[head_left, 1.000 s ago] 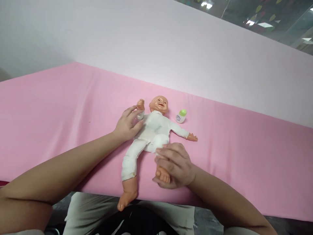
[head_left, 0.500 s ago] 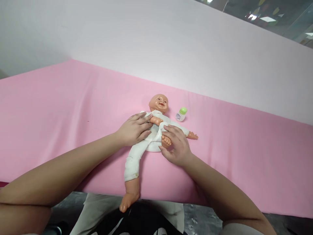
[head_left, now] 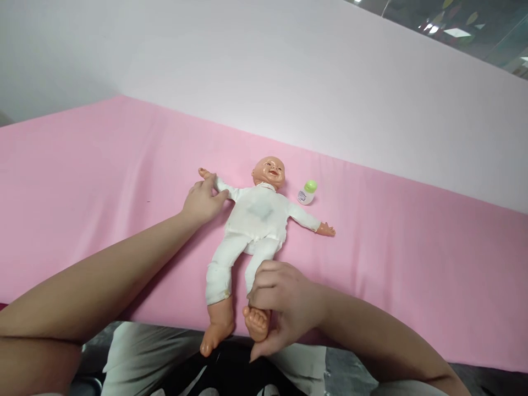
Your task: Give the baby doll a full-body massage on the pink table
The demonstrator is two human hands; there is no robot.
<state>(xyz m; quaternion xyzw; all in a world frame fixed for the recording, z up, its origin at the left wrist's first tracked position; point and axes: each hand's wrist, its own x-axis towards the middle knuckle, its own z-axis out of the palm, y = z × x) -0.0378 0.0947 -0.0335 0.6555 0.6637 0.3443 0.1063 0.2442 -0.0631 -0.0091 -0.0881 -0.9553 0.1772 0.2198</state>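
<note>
A baby doll (head_left: 258,212) in a white cloth suit lies on its back on the pink surface, its head away from me. Out to the left, my left hand (head_left: 205,201) grips the doll's arm near the wrist, and the small plastic hand shows past my fingers. My right hand (head_left: 284,300) wraps round the doll's lower leg on the right, by the ankle. The bare foot pokes out between thumb and fingers. The doll's other leg lies straight toward me, its foot over the near edge. Its other arm stretches out to the right.
A small clear bottle with a green cap (head_left: 307,192) is beside the doll's head, on the right. A pink sheet (head_left: 391,264) covers the table. Behind it stands a white wall (head_left: 256,71). My lap is below the near edge.
My left hand has moved the doll's arm from its chest out to the left. My right hand has brought the bent leg down toward me, now nearly straight.
</note>
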